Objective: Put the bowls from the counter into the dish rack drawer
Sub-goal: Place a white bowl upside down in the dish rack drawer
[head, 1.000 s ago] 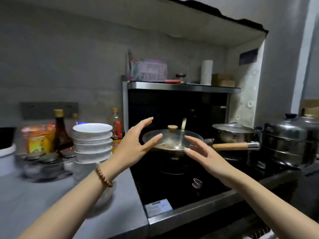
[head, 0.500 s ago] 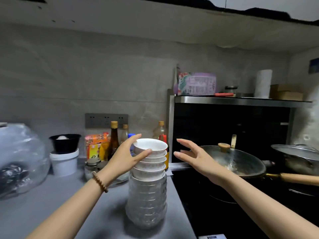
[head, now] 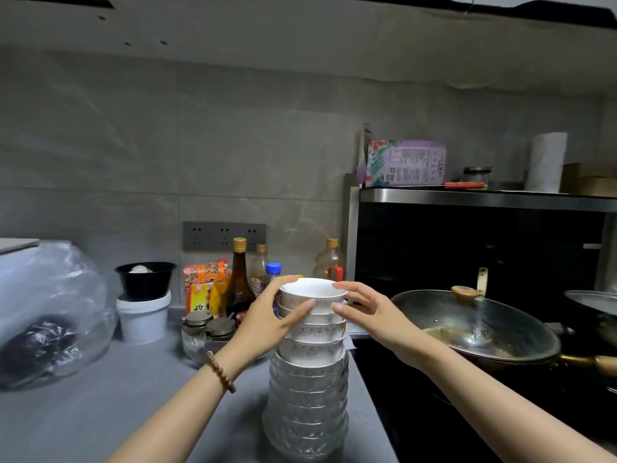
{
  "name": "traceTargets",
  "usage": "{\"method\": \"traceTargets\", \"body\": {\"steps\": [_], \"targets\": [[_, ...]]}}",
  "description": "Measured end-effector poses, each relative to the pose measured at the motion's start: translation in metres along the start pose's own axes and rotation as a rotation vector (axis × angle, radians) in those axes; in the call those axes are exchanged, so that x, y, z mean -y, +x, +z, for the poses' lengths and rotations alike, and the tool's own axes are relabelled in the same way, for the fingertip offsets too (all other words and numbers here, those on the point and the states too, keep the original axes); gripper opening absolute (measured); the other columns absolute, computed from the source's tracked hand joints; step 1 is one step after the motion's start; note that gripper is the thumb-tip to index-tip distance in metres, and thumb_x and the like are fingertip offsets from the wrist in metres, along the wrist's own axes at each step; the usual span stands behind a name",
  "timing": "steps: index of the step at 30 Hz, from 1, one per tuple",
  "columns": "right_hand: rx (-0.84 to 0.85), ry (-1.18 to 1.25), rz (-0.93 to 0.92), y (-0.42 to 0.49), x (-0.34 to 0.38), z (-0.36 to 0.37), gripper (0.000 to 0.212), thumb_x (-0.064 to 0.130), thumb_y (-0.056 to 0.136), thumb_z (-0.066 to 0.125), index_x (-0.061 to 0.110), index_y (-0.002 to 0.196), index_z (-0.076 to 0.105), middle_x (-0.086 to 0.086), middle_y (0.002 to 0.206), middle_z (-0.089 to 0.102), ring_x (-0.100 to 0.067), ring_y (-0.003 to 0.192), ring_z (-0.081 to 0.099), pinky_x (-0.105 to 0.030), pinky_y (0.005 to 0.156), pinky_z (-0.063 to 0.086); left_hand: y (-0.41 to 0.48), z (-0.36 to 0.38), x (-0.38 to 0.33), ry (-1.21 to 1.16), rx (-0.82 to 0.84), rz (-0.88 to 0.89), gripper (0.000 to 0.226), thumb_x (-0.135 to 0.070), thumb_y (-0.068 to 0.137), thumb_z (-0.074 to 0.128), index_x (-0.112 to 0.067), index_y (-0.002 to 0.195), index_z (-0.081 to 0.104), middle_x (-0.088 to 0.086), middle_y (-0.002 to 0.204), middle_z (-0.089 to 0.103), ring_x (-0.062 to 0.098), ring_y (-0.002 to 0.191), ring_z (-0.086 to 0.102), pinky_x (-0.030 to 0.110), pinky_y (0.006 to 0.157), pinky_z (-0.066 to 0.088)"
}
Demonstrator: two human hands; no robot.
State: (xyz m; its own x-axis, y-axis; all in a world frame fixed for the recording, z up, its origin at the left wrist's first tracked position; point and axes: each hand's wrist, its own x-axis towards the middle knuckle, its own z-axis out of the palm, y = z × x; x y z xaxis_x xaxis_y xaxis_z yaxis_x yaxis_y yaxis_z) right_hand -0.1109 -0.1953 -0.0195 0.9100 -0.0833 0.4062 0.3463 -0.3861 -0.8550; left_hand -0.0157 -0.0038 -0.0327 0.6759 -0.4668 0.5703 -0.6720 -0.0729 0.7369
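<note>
- Stack of bowls upright on grey counter, just beside wok.
- Left hand gripping top white bowl, thumb on front.
- Right hand touching same bowl's right side, fingers spread.

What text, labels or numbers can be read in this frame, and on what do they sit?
Purple box on the hood shelf: printed text and a barcode, too small to read.
Orange and yellow packets: printed characters, too blurred to quote.
Brown bottle and the bottles beside it: labels unreadable.
Bowl stack: speckled pattern only, no text.
</note>
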Motion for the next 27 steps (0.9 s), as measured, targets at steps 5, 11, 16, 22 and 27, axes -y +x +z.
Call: {"method": "traceTargets", "body": {"steps": [5,11,16,22,27], "targets": [[-0.043,0.01,-0.017,0.003,-0.004,0.004,0.029,0.03,0.08,0.072,0.029,0.108,0.064,0.004,0.116,0.068,-0.004,0.099,0.067,-0.014,0.08,0.053,-0.001,0.004,0.0,-0.048,-0.049,-0.005,0.05,-0.059,0.068,0.065,-0.042,0.112,0.049,-0.013,0.122,0.054,0.007,0.115,0.05,0.017,0.087,0.046],[-0.084,0.061,-0.051,0.006,-0.003,0.008,0.028,0.024,0.079,0.074,0.024,0.106,0.065,0.008,0.108,0.07,-0.003,0.095,0.068,-0.012,0.072,0.052,0.0,0.004,0.0,-0.104,-0.082,0.004,0.052,-0.061,0.064,0.067,-0.034,0.105,0.052,-0.009,0.125,0.054,0.014,0.119,0.051,0.033,0.094,0.051],[-0.098,0.046,-0.073,0.01,0.001,0.007,0.035,0.043,0.07,0.075,0.035,0.103,0.065,0.007,0.122,0.064,-0.01,0.111,0.063,-0.026,0.092,0.053,0.006,0.002,-0.004,-0.132,-0.095,0.04,0.051,-0.059,0.066,0.067,-0.031,0.105,0.052,-0.012,0.125,0.054,0.01,0.118,0.051,0.027,0.091,0.051],[-0.114,0.041,-0.083,0.016,0.003,0.007,0.038,0.048,0.066,0.074,0.04,0.101,0.064,0.019,0.119,0.063,-0.005,0.112,0.061,-0.022,0.091,0.052,0.01,0.003,-0.009,-0.16,-0.113,0.074,0.048,-0.056,0.068,0.068,-0.03,0.104,0.052,-0.018,0.118,0.057,0.001,0.114,0.052,0.017,0.086,0.05],[-0.118,0.093,-0.128,0.014,0.01,0.004,0.04,0.042,0.068,0.074,0.033,0.106,0.063,0.011,0.114,0.069,-0.006,0.103,0.066,-0.018,0.079,0.055,0.015,0.004,-0.019,-0.193,-0.112,0.108,0.049,-0.05,0.068,0.069,-0.024,0.105,0.052,-0.01,0.117,0.057,0.01,0.115,0.054,0.026,0.088,0.054]]}}
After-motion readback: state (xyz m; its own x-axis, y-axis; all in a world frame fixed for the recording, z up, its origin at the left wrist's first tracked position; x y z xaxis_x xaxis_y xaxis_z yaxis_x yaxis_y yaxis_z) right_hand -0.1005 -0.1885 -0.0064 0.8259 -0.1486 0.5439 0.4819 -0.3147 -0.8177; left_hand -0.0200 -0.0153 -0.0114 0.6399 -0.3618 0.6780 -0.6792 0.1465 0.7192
